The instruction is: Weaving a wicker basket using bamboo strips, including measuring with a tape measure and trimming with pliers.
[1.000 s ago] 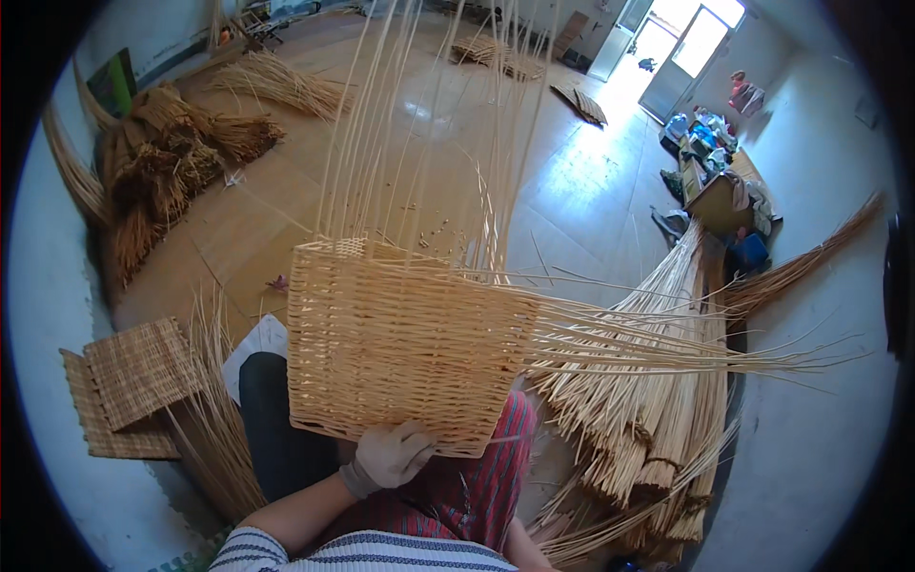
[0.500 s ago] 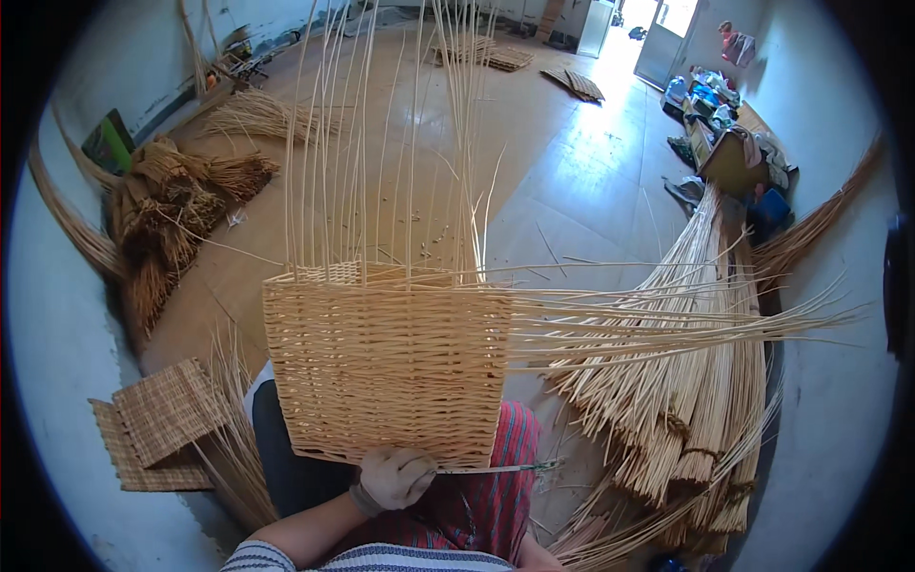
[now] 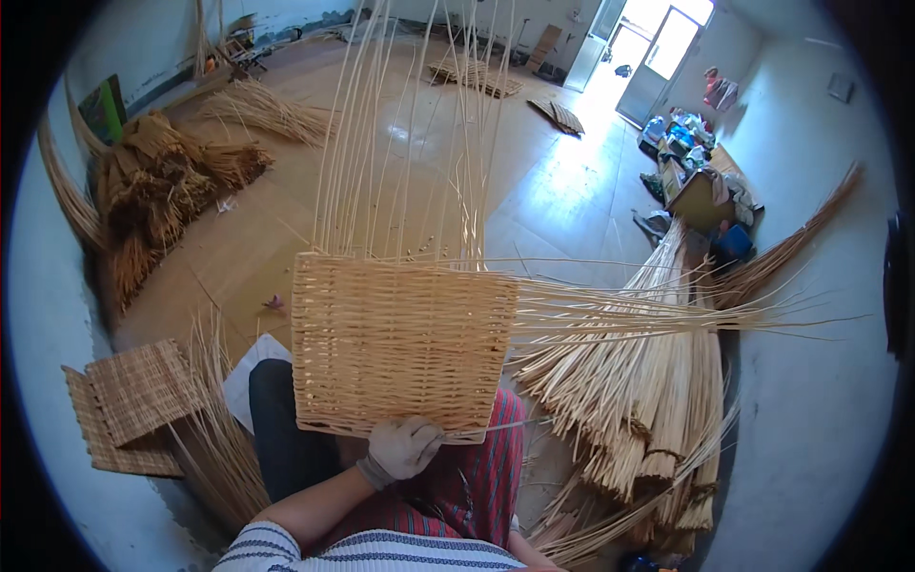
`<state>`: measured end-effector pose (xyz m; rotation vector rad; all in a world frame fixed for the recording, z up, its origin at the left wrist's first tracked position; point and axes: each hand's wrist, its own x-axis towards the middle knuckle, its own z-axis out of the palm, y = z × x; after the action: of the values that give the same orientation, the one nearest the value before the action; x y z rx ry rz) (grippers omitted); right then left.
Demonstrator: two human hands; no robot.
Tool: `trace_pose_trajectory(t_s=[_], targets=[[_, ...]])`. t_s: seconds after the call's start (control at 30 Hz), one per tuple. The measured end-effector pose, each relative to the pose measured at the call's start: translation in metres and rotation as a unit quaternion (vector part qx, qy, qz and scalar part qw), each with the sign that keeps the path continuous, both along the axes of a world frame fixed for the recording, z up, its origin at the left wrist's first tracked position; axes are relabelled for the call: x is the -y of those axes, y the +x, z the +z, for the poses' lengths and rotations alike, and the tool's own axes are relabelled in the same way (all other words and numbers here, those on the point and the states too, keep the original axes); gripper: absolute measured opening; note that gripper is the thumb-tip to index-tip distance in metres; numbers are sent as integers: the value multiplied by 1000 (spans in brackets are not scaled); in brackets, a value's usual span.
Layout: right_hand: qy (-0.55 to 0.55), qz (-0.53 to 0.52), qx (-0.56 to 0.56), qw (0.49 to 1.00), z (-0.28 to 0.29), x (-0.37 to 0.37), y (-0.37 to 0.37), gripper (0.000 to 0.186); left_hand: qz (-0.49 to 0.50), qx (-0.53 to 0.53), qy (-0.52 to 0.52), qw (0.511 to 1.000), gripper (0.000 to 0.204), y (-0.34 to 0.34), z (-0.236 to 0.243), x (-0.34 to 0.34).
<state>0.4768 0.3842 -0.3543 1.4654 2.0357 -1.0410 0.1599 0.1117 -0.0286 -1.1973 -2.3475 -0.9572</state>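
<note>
A square-sided woven wicker basket (image 3: 405, 343) stands in front of my knees, with its flat woven side toward me. Long uncut rods (image 3: 367, 153) rise from its far edge, and more rods (image 3: 610, 310) stick out to the right. My left hand (image 3: 405, 448), in a pale glove, has its fingers curled on the basket's lower edge. A thin, light strip (image 3: 510, 426) runs rightward from near that hand along the edge; I cannot make out what it is. Of my right arm only a bit of skin shows at the bottom edge, and the right hand is out of sight.
Large bundles of pale rods (image 3: 658, 381) lie on the right. Woven mats (image 3: 143, 391) rest at left, near dark brown bundles (image 3: 162, 181). More mats (image 3: 472, 74) lie far off. A cluttered low cabinet (image 3: 701, 195) stands by the right wall, below an open door (image 3: 658, 71).
The view has shifted, and the basket sits slightly higher and more upright-on, its inside now out of sight. My left hand keeps its hold and has moved up a little with it.
</note>
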Motion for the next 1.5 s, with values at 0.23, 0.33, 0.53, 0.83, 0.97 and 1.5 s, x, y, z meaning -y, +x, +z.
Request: trace_pose_trajectory(t_s=[0.23,0.33,0.53,0.83,0.97,1.5], targets=[[62,26,-33,997,68,-28,5,56,-56,270,199,940,12,15,9,7],[179,22,-31,983,132,-30,-25,54,-74,427,279,857,20,22,8,12],[137,-79,-422,893,290,-52,-94,40,-81,556,363,743,30,23,2,12],[100,183,-498,841,354,19,-164,39,-82,602,422,673,28,-7,18,-12],[-75,-34,-543,836,320,49,-186,58,-56,615,424,663,27,-20,23,-22],[82,165,-551,814,308,80,-181,82,-52,597,425,678,25,-44,23,-65]])
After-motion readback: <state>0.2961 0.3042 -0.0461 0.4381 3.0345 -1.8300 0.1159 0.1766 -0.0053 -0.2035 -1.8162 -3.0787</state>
